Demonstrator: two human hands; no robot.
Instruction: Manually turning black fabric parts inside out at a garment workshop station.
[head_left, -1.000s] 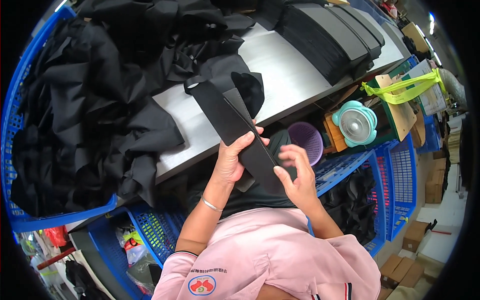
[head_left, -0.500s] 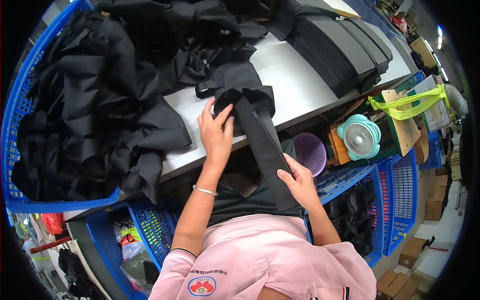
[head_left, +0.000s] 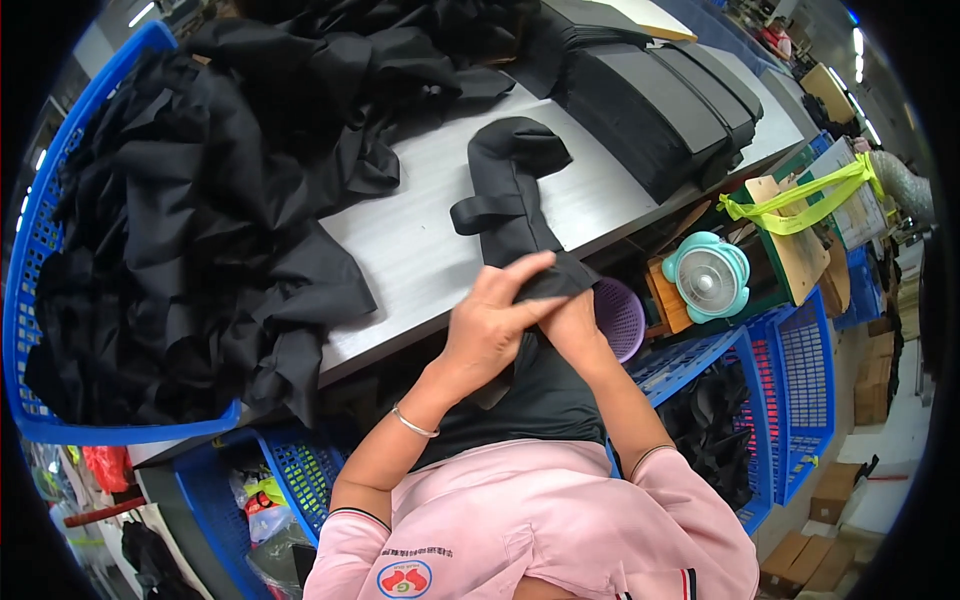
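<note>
A long, narrow black fabric tube (head_left: pixel 510 235) stretches from the table's front edge towards the middle of the tabletop, its far end bent to the right. A black strap loop (head_left: pixel 485 213) sticks out from its left side. At the near end, my left hand (head_left: pixel 490 325) touches the fabric with index finger and thumb stretched apart, slightly blurred. My right hand (head_left: pixel 573 325) is closed at that same end, its fingertips hidden beneath the black cloth. Both hands meet there, just in front of the table edge.
On the left, a blue plastic crate (head_left: pixel 130 430) overflows with black fabric (head_left: pixel 200 230). Stacked black-and-grey panels (head_left: pixel 650 110) occupy the far right of the table (head_left: pixel 400 250). A turquoise fan (head_left: pixel 707 283), a purple basket (head_left: pixel 622 320) and blue crates (head_left: pixel 800 400) stand to the right.
Both hands have come together at the fabric's near end; my right hand moved up and left, my left hand down and right. The piece now lies farther forward, its strap loop fully showing.
</note>
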